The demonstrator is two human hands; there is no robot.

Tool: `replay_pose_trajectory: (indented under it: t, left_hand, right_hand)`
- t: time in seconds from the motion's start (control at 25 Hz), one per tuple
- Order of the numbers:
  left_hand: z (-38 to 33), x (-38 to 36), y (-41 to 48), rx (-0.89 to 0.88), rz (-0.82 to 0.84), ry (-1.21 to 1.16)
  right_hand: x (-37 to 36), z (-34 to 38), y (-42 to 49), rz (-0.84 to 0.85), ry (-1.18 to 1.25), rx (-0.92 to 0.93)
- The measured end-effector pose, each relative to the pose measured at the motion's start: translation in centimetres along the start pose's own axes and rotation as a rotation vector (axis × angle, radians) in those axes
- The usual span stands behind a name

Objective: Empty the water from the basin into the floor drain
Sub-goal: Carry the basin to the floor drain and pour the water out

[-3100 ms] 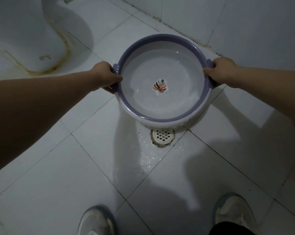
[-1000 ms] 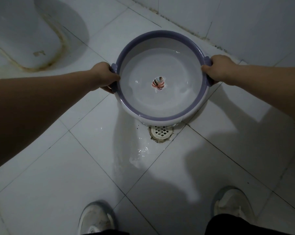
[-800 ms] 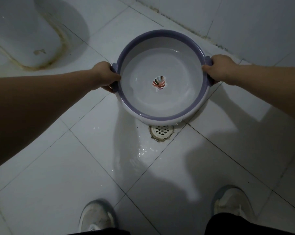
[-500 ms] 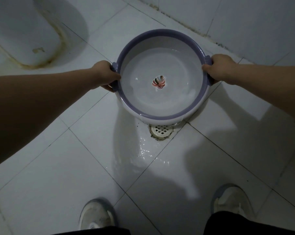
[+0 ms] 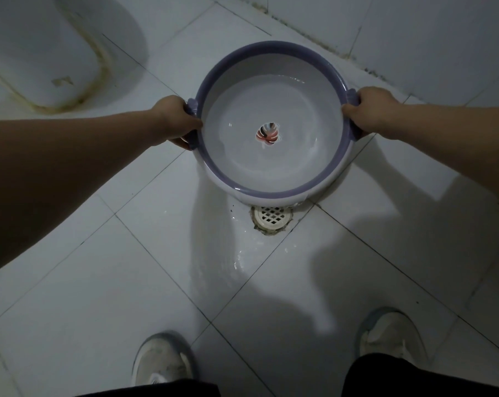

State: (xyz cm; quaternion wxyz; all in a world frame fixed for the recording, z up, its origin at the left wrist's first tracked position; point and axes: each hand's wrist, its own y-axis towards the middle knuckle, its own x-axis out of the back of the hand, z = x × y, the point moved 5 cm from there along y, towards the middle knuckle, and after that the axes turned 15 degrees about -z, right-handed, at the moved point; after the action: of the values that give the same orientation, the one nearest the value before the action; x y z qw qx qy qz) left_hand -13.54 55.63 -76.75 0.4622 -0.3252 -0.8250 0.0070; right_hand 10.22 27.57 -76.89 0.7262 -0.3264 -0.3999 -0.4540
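Observation:
A round white basin with a purple rim and a leaf picture on its bottom is tilted toward me, its near edge low. My left hand grips the left handle and my right hand grips the right handle. Shallow water lies in the basin's near part. Right under the near rim sits the white grated floor drain, partly covered by the basin. A wet streak shines on the tiles beside the drain and runs toward me.
A stained white toilet base stands at the far left. A tiled wall runs behind the basin at the far right. My two white shoes stand on the white floor tiles near the bottom.
The basin has stayed tilted in both hands over the drain. The water level inside has dropped slightly, and the wet patch on the tiles has spread toward me.

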Motion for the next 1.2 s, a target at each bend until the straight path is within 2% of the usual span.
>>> replay_pose_trajectory:
  t: [1.2]
  left_hand:
    - [0.03,0.06,-0.80,0.000,-0.032,-0.032]
  right_hand:
    - [0.10,-0.02,-0.01,-0.077,-0.105,0.110]
